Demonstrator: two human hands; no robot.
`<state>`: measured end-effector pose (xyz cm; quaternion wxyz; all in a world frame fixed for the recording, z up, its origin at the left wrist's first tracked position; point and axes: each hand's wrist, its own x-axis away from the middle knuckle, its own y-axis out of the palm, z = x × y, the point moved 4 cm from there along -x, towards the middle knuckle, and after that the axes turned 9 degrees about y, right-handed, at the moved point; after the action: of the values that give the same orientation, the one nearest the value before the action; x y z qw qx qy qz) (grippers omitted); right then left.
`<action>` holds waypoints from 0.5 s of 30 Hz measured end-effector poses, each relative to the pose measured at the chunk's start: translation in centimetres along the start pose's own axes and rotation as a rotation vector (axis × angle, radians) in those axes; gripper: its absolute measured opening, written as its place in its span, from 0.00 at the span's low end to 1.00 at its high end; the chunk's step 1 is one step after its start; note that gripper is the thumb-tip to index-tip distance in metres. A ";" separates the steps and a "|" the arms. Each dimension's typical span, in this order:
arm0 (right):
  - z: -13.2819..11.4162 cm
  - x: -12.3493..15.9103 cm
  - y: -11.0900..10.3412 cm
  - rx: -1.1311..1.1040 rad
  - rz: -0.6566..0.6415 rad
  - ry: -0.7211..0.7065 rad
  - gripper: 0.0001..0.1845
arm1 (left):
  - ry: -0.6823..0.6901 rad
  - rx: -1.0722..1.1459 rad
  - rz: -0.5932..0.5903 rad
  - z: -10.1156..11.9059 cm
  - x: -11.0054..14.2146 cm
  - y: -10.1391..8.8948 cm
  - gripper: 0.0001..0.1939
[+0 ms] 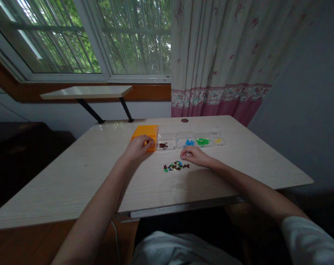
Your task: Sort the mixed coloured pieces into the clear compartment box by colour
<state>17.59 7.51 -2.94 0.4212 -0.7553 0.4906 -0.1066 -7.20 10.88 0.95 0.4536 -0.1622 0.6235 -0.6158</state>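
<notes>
Just the head view here. There's a pale desk (100, 191) with a row of clear trays (171, 148) running across it, closer to the far edge than the near one. Going left to right they've got brown pieces (163, 145), blue pieces (189, 142), green pieces (203, 141) and a few yellow pieces (218, 140).

An orange box (146, 130) sits at the left end of the row. The left hand (137, 149) is right at its near part, fingers curled in, but tbh I can't tell if the tips meet or pinch anything. The right hand (196, 156) is just on the near side of the blue and green sections, fingers bent close to each other, and again can't tell whether they're closed on a piece.

The mixed pile (177, 166) lies loose on the desk between the trays and the near edge, mostly brown with green, blue and some pale bits. So I'd call it partway: a fair few pieces sit in the trays by colour, while that small jumble is outside them. No way to get an exact count at this size.
</notes>
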 end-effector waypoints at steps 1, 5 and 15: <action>-0.1 0.0 -0.1 -0.033 0.022 0.023 0.07 | 0.031 0.038 -0.010 1.3 -0.2 0.4 0.12; -0.3 0.0 -0.2 -0.174 0.070 0.113 0.12 | 0.241 0.273 -0.036 6.4 -0.6 2.2 0.08; 0.0 0.0 0.7 -0.243 0.062 0.126 0.20 | 0.368 0.309 0.060 9.3 -0.3 3.3 0.11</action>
<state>17.12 7.38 -3.46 0.2983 -0.7769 0.5486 -0.0803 1.25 6.01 -0.39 0.3698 0.0426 0.5985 -0.7094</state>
